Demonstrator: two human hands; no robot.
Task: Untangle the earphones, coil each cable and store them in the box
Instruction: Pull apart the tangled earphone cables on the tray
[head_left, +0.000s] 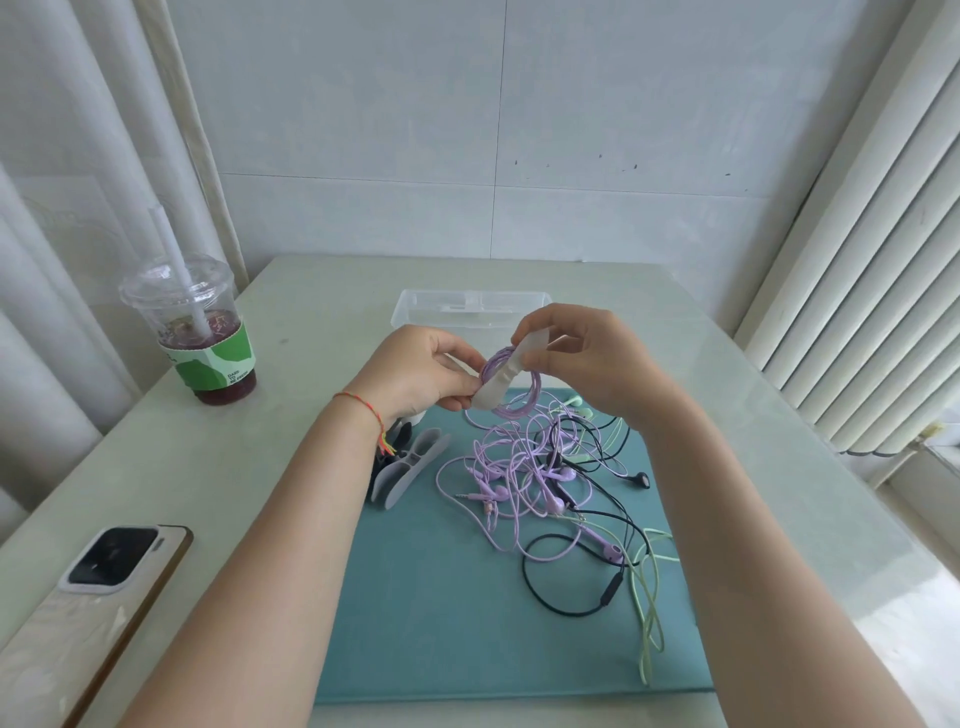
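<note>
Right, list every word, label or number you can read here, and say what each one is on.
"DARE TO BE FRESH", as best it reads, very small: on the green paper sleeve of the clear plastic drink cup.
Small label on the clear plastic storage box: too blurred to read.
White phone with dark camera block: no readable text.

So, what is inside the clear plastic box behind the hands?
The clear box looks empty where it shows: no coiled cable in it. Both hands, left hand and right hand, cover its near edge.
</note>
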